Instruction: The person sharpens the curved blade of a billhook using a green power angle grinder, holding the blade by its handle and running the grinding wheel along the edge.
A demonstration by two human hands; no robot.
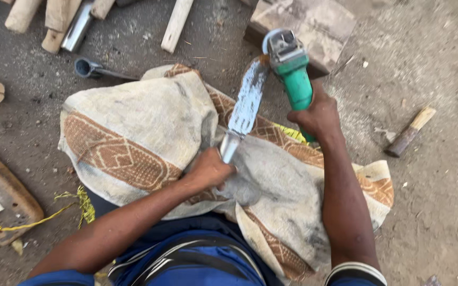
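Note:
My left hand (pixel 211 170) grips the metal socket end of a broad steel blade (pixel 247 101) that points away from me over my lap. My right hand (pixel 317 115) holds the green body of an angle grinder (pixel 291 68), whose grey head sits at the blade's far tip. A worn cream and brown patterned cloth (pixel 133 137) is draped over my legs under the blade. The grinder's disc is hidden behind its head.
A wooden block (pixel 314 26) lies just beyond the grinder. Wooden handles (pixel 54 18) and a metal tube (pixel 78 27) lie at the top left, a metal socket piece (pixel 88 68) beside the cloth. A short hammer-like tool (pixel 409 133) rests on the dirt at right, a wooden board (pixel 3 196) at left.

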